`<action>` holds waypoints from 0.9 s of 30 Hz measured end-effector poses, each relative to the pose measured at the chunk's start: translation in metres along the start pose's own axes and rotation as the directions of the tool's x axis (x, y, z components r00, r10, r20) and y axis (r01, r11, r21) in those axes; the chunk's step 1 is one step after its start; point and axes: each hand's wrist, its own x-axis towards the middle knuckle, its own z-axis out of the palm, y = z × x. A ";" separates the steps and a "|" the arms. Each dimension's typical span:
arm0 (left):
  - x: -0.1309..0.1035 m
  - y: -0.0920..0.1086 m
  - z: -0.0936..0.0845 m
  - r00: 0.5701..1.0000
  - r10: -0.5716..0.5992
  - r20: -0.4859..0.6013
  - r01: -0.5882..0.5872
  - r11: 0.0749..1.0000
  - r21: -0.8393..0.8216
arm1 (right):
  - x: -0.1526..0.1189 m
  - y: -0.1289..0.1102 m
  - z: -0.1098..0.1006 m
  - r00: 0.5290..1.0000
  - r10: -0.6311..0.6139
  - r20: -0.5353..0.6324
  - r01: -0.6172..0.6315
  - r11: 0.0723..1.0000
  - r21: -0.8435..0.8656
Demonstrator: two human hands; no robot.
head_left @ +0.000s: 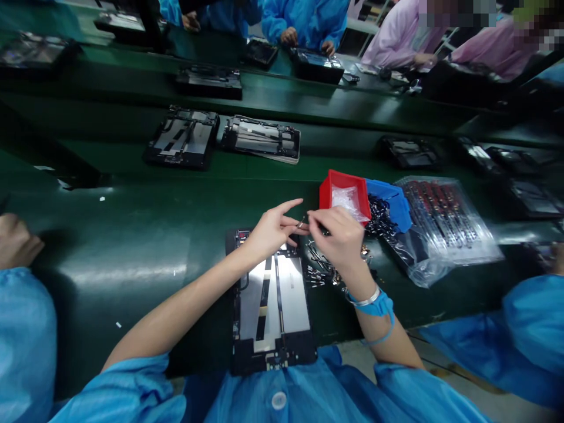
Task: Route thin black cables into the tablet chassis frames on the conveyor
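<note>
Above the top edge of an open tablet-like device (293, 294), my left hand (275, 229) holds a small dark part (301, 222) between its fingers, with the thumb stretched away. Close beside it on the right, my right hand (338, 235) is pinched at the same small part; its fingertips hide what they grip. A blue band and a metal ring circle my right wrist. The device lies on the green bench with its inner plates and dark strips showing. Loose small parts (318, 275) are scattered under my right hand.
A red bin (325, 191) with clear bags and a blue bin (399, 205) beside black parts stand at centre right. Plastic-wrapped parts (445, 211) lie further right. More devices (183, 138) rest on the raised ledge behind. Another person's hand (17, 241) is at far left.
</note>
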 end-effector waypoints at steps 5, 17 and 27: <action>0.001 0.002 -0.003 0.998 -0.052 -0.020 0.051 0.997 -0.063 | -0.004 0.058 -0.016 0.981 0.184 -0.067 -0.195 0.929 -0.313; 0.000 0.002 -0.008 0.998 -0.041 0.041 0.042 0.999 -0.007 | 0.002 0.013 0.015 0.988 -0.116 0.099 0.115 0.993 0.015; 0.106 0.047 -0.075 0.795 0.579 -0.182 -0.146 0.473 0.869 | -0.024 0.041 -0.028 0.909 0.289 -0.299 -0.313 0.949 -0.033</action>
